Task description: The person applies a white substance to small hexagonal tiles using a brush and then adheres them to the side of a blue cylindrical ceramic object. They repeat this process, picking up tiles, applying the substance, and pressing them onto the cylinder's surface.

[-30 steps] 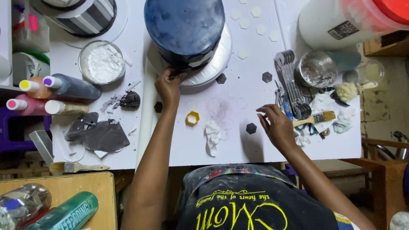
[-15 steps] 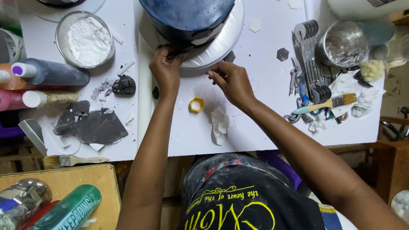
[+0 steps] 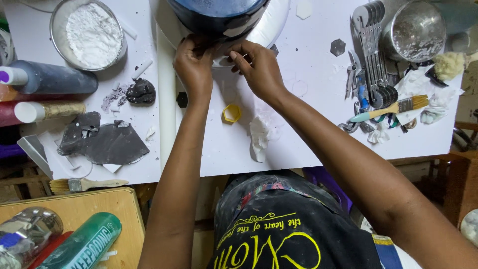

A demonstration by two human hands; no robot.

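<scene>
- At the top centre of the frame, a dark blue round vessel stands on a white turntable, partly cut off by the upper edge.
- The left hand presses against the vessel's lower edge, fingers curled onto it.
- The right hand sits just beside the left, its thumb and forefinger pinched together at the vessel's rim; what they pinch is too small to tell.
- Below the hands, a yellow hexagon cutter lies on the white table, with a crumpled white scrap near it.
- At the upper left, a metal bowl of white powder.
- At the right, a paintbrush lies below a row of metal cutters.
- At the left, a flat dark grey sheet and a dark lump.
</scene>
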